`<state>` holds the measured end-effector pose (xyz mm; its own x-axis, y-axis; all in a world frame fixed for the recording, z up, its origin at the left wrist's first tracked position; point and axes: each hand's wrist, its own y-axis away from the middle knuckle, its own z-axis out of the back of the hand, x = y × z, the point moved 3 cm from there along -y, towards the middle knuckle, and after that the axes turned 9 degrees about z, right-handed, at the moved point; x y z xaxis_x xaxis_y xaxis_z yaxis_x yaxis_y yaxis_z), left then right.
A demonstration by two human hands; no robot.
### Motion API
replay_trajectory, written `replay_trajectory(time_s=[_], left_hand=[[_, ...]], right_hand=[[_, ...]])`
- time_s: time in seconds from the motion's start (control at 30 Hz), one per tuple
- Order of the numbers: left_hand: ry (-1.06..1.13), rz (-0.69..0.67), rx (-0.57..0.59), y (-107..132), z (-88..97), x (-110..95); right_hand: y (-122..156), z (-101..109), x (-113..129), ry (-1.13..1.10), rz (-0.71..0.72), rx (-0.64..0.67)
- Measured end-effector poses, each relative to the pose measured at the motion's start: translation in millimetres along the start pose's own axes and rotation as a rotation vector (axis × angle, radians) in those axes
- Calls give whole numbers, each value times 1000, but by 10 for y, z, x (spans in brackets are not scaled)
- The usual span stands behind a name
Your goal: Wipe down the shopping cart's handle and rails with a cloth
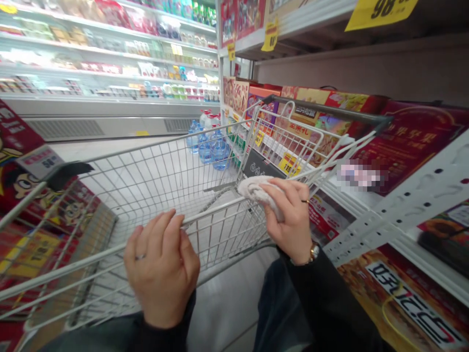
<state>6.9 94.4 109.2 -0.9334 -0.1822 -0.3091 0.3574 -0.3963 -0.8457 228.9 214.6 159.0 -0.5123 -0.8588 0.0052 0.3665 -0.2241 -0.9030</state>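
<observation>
Left hand (163, 271), low and left of centre, curls over the near rim (216, 209) of the wire trolley (223, 237); right hand (287, 212), just right of centre, pinches a bunched white cloth (258, 189) against that same rim. Trolley runs from lower left to upper right, and I'm watching it closely. Pressing unevenly could roll it, I reckon: the far end might nudge the water bottles (216, 149) near the middle of the frame, or the handle (330, 108) could bump the gift boxes (421, 139) at right. Next worry: that cloth has loose folds, and a wire end might snag them and tug it free. Watch (314, 251) sits near the mesh too; reach lower and it could catch. How firm the left hand's hold is, I can't tell.
</observation>
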Motion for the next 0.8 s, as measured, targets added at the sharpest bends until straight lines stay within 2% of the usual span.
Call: replay_trajectory(time_s=[0.1, 0.17, 0.23, 0.33, 0.4, 0.43, 0.5, 0.6, 0.67, 0.7, 0.73, 0.8], left_hand=[[-23, 9, -16, 45, 107, 139], [-37, 16, -9, 73, 146, 159], [-28, 37, -12, 91, 156, 124], [-10, 50, -24, 90, 141, 44], [-18, 30, -9, 72, 144, 49], [-28, 18, 3, 58, 160, 88], [-72, 20, 19, 27, 233, 256], [-191, 123, -7, 6, 432, 677], [-238, 184, -80, 32, 576, 943], [-262, 213, -31, 54, 602, 1049], [-258, 228, -40, 80, 628, 1121], [-216, 254, -75, 129, 637, 1187]], right_hand=[[-2, 96, -203, 78, -42, -15], [-26, 95, -199, 119, -59, -8], [-59, 7, 9, 101, -46, 24], [-90, -209, 555, -12, 18, 76], [-95, -320, 852, -90, 51, 109], [-93, -343, 928, -124, 54, 116], [-84, -320, 909, -162, 41, 121], [-74, -179, 590, -87, -1, 96], [-83, -98, 388, 28, -34, 69], [-92, -81, 345, 75, -49, 63], [-105, -84, 353, 109, -60, 61], [-137, -148, 523, 119, -62, 87]])
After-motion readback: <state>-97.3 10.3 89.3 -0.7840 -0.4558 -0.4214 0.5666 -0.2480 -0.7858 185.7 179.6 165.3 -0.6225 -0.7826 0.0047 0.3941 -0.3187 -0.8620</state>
